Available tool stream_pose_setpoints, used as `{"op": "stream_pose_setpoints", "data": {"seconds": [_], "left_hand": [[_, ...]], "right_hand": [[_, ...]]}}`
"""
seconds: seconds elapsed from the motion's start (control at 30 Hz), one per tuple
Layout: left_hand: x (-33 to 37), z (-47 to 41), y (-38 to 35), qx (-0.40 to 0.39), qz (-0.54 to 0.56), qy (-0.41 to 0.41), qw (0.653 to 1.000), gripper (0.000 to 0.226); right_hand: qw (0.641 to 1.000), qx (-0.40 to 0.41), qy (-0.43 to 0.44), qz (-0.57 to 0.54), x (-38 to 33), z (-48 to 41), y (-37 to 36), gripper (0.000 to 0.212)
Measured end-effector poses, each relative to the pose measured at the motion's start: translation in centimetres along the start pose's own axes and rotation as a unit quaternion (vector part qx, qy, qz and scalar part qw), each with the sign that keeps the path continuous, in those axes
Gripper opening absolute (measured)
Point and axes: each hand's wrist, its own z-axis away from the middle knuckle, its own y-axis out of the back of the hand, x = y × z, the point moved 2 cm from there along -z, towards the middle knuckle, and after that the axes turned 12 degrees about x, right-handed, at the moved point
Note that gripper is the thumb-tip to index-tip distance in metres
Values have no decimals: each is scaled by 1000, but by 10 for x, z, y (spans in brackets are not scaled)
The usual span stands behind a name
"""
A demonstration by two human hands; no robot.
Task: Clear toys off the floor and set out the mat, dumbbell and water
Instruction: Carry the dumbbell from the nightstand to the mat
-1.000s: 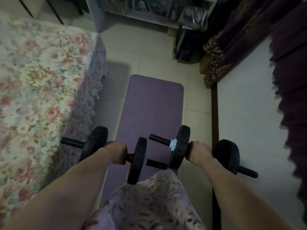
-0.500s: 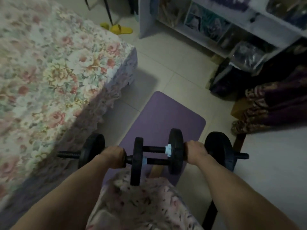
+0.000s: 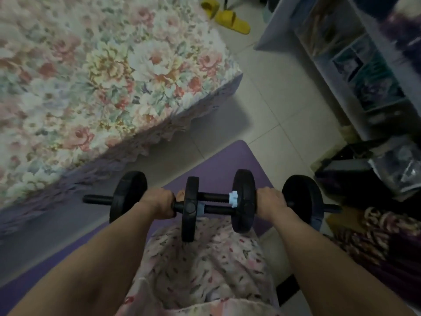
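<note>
A purple mat [image 3: 224,165] lies flat on the tiled floor below me, partly hidden by my floral skirt. My left hand [image 3: 158,206] is shut on the bar of a black dumbbell [image 3: 128,197], with one plate on each side of the fist. A second black dumbbell [image 3: 300,197] hangs from my right hand [image 3: 270,202], which grips its bar. Both are held in the air at waist height, and their inner ends overlap over the mat. No water bottle and no toys are in view.
A bed with a floral cover [image 3: 95,76] fills the left side. White shelves [image 3: 355,65] with bags stand at the right, a dark bag [image 3: 355,169] on the floor beneath. Yellow slippers [image 3: 230,19] lie at the far end. Dark patterned cloth [image 3: 382,242] hangs lower right.
My view has swung towards the left and upwards, bringing the bed corner, shelves and slippers into sight. The two dumbbells came closer together, their inner ends now overlapping.
</note>
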Motion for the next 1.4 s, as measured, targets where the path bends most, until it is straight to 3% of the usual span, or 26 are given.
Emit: {"op": "stream_pose_setpoints", "data": {"seconds": [0.23, 0.47, 0.57, 0.8, 0.97, 1.1, 1.4], "left_hand": [[-7, -41, -4, -26, 73, 101, 992, 29], [8, -101, -38, -39, 140, 166, 975, 21], [16, -137, -59, -40, 167, 173, 970, 17], [25, -216, -118, -74, 250, 194, 946, 35], [6, -282, -173, -69, 280, 195, 938, 14], [-16, -323, -204, -61, 278, 196, 938, 13], [-71, -403, -254, 5, 223, 213, 951, 23]], "right_hand": [[994, -19, 99, 35, 2, -94, 19, 19], [979, -36, 178, 89, 13, -192, 4, 23], [972, -47, 201, 115, 19, -233, -11, 15], [956, -75, 223, 173, 18, -320, -66, 7], [951, -102, 202, 209, 0, -383, -121, 19], [952, -97, 209, 202, -17, -423, -151, 14], [957, -49, 237, 162, -55, -501, -200, 32]]}}
